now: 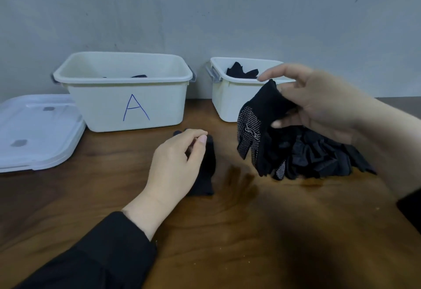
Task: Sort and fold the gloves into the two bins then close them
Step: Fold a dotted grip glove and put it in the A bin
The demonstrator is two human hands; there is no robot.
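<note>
Head view: right hand (319, 104), fingers pinching dotted black knit glove (257, 127) above dark glove pile (319, 156). Left hand (177, 163), fingers curled, rests on flat black glove (207, 170) on brown wooden counter (91, 197). White plastic bin marked A (127, 92) and second white bin (230, 97) stand uncovered along wall; translucent lid (38, 131) at left edge. Near counter bare.

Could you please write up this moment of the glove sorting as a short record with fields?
left hand: left hand rests on a plain black glove lying on the table, fingers curled at it
right hand: right hand holds up a dotted black glove by its cuff
glove pile: unsorted black gloves heaped beneath the right hand
bin A: open, dark gloves low inside
second bin: open, black gloves inside
lids: off, stacked left of bin A
</note>
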